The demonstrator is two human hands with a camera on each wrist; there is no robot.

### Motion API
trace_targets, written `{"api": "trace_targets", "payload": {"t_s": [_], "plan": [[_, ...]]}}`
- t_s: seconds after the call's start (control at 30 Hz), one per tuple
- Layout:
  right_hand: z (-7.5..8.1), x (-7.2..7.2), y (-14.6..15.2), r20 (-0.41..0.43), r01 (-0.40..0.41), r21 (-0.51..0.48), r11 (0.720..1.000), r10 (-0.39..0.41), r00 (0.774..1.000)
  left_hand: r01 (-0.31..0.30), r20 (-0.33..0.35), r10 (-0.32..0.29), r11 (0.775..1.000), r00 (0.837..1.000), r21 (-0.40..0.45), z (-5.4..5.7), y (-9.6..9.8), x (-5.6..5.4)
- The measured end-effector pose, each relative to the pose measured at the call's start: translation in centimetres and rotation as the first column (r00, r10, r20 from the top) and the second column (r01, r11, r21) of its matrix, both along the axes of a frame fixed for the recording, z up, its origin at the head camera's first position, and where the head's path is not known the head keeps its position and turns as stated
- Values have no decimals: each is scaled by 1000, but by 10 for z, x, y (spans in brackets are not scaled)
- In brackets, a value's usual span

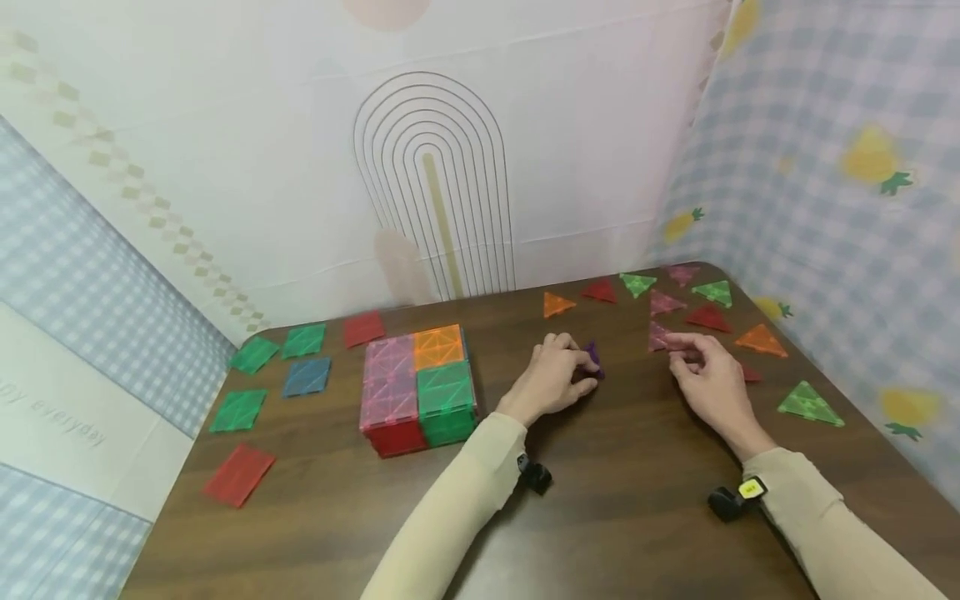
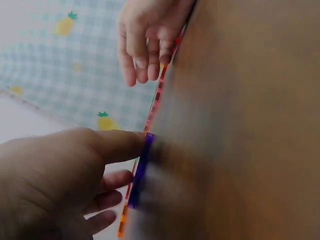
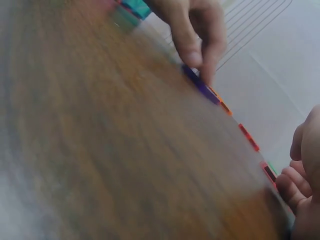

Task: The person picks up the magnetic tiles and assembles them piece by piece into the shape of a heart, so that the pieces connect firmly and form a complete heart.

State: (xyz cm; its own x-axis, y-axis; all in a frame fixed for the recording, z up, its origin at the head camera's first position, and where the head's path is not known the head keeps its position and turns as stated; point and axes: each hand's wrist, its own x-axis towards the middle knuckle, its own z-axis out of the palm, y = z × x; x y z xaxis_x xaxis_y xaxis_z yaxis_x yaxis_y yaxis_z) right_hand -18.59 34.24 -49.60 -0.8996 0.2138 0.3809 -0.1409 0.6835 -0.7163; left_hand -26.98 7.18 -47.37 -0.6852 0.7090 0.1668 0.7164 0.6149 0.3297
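My left hand is low over the table and pinches a small purple triangle tile between thumb and fingers. In the left wrist view that purple tile appears edge-on, with a fingertip at its upper end. My right hand is to the right, its fingers loosely bent, the fingertips right at a pink triangle tile. From the right wrist, this pink tile shows edge-on beside the fingers. A red triangle tile lies partly hidden behind the right hand.
Left of my hands stands a block of translucent tiles, pink, orange and green on top. Square tiles, such as a blue one, lie at the left. Several triangle tiles, including an orange one, are spread along the right. Curtains border the table.
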Motion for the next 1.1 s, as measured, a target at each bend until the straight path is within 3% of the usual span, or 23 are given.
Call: {"api": "trace_targets", "payload": {"t_s": [0.03, 0.1, 0.13, 0.23, 0.27, 0.33, 0.37, 0.43, 0.6, 0.73, 0.87, 0.97, 1.1], "plan": [[0, -1, 0, -13, 6, 9, 1000, -6, 1000, 0, -12, 1, 1000, 1000, 27, -9, -2, -3], [-2, -4, 1, -46, 27, 31, 999, -26, 999, 5, -8, -5, 997, 1000, 79, -9, -9, 1], [-3, -7, 0, -61, 39, 44, 998, -36, 997, 4, -28, -2, 995, 1000, 98, -17, -11, -3], [-8, -14, 0, -74, 51, 97, 994, -44, 996, -22, -7, 23, 990, 1000, 142, -19, -21, 3], [-10, -16, -1, -61, 45, 117, 992, -38, 997, -39, 32, 34, 987, 999, 157, -11, -24, 10], [-13, -19, -3, -7, 16, 164, 986, -15, 1000, -95, 122, 72, 976, 990, 197, -14, -29, 14], [-14, -20, -4, 21, -3, 190, 982, -1, 1000, -128, 182, 88, 968, 979, 217, -8, -31, 20], [-15, -21, -6, 62, -28, 228, 973, 15, 998, -160, 204, 109, 954, 973, 252, -16, -33, 19], [-11, -21, -9, 27, -48, 247, 968, 43, 999, -155, 147, 114, 939, 982, 308, -25, -39, 15], [-8, -23, -9, -22, -99, 248, 964, 108, 994, -158, 183, 95, 918, 978, 363, -24, -44, 17], [-6, -25, -8, -23, -185, 295, 937, 200, 979, -198, 221, 112, 886, 969, 420, -26, -48, 18], [-6, -26, -8, -36, -237, 366, 900, 269, 963, -241, 250, 137, 858, 959, 454, -26, -49, 19], [-4, -27, -10, -106, -240, 432, 869, 314, 944, -277, 260, 169, 840, 951, 466, -25, -48, 22]]}}
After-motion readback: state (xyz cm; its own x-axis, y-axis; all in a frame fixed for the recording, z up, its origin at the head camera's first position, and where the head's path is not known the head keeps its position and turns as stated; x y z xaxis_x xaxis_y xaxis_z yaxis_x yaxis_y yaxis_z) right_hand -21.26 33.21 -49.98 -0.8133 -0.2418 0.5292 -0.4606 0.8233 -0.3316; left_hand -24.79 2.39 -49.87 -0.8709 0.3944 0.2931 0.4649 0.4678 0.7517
